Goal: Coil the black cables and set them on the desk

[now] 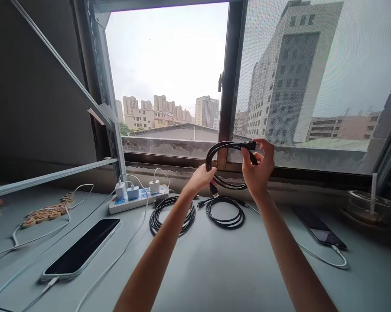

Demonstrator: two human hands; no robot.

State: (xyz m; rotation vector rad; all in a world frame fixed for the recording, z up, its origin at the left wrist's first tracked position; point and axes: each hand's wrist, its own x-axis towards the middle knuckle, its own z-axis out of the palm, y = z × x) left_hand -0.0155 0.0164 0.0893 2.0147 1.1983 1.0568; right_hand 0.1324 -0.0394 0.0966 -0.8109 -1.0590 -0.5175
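Observation:
A coiled black cable (226,184) is held up above the table, in front of the window. My left hand (202,178) is closed round the left side of the coil, and one black plug (214,190) hangs just below it. My right hand (259,167) pinches the cable's other end by its black plug (249,145) at the upper right of the loop. Beneath my hands, two more black cable coils lie on the table: a larger coil (154,222), partly hidden by my left forearm, and a smaller coil (225,226) to its right.
A white power strip (117,209) with several chargers stands against the wall at the left. A phone (81,249) with a white cable lies in front of it. Another phone (320,227) is charging at the right, near a lidded cup (371,208) with a straw.

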